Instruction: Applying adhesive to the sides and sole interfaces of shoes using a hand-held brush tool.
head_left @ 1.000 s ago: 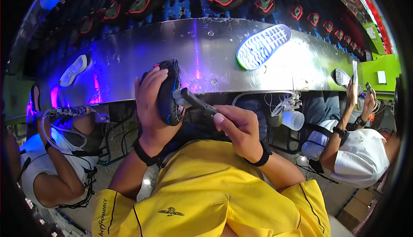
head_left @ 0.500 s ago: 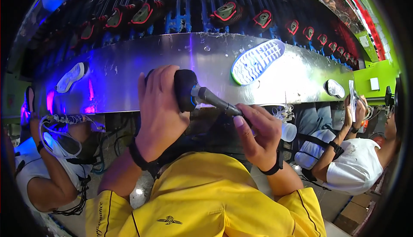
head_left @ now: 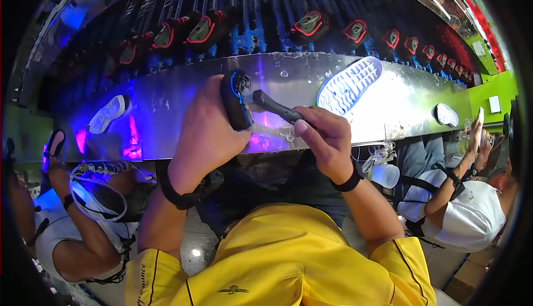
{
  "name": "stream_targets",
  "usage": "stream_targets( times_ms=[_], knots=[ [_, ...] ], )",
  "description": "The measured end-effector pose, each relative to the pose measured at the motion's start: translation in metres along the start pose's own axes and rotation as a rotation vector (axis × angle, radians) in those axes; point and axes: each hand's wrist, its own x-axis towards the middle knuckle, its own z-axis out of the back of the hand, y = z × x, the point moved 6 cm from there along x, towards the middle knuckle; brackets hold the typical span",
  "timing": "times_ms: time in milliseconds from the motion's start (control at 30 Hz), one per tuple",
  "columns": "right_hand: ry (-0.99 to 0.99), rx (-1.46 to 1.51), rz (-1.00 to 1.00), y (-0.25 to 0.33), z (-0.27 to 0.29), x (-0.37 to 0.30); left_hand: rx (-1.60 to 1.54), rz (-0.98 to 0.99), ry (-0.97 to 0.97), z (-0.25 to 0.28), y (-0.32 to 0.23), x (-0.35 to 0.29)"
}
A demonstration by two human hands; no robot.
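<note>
My left hand [head_left: 201, 134] is wrapped round a black shoe upper [head_left: 242, 118], held tilted above the steel worktop with its underside toward the right. A blue line runs along the edge of that underside, and a pale wet-looking patch shows on it. In my right hand [head_left: 327, 142] is a dark-handled brush [head_left: 277, 108], pinched between thumb and fingers. The brush's head reaches the shoe's underside; whether the bristles touch it I cannot tell. Just beyond my right hand, a white shoe sole [head_left: 351, 86] with a blue edge lies on the worktop, tread up.
Behind the steel worktop [head_left: 177, 103] runs a dark rack with several black-and-red shoes [head_left: 308, 24]. More soles lie at left [head_left: 107, 114] and right [head_left: 446, 115]. A white cup [head_left: 385, 175] hangs near the front edge. Co-workers sit at left [head_left: 78, 245] and right [head_left: 463, 214].
My left hand has turned the shoe so more of its underside shows. The brush head has moved up along it. The whole view has shifted slightly.
</note>
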Motion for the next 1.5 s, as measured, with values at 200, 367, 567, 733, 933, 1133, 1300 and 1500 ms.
stream_targets(
  times_ms=[200,367,567,733,933,1133,1300,1500],
  knots=[
    [-0.050,0.086,0.017,-0.022,-0.021,-0.005,-0.104,0.071,0.095,0.001,0.017,0.015],
    [-0.079,0.019,-0.002,-0.031,-0.025,-0.014,-0.133,0.035,0.105,0.006,0.018,0.022],
    [-0.094,-0.018,-0.122,-0.048,-0.028,-0.027,-0.001,-0.027,0.112,0.014,0.031,0.014],
    [-0.097,0.188,-0.355,-0.047,-0.020,-0.042,-0.259,0.030,0.112,0.006,0.062,-0.003],
    [-0.073,0.097,-0.258,0.014,0.006,-0.025,-0.612,0.055,0.194,0.005,0.025,-0.046],
    [-0.048,-0.033,-0.143,0.033,0.013,-0.017,-0.689,0.014,0.233,0.006,0.006,-0.058],
    [-0.013,-0.099,-0.043,0.043,0.015,-0.030,-0.809,0.114,0.247,0.014,0.001,-0.060],
    [-0.006,-0.114,0.017,0.048,0.015,-0.044,-0.808,0.115,0.251,0.019,-0.005,-0.059]
  ],
)
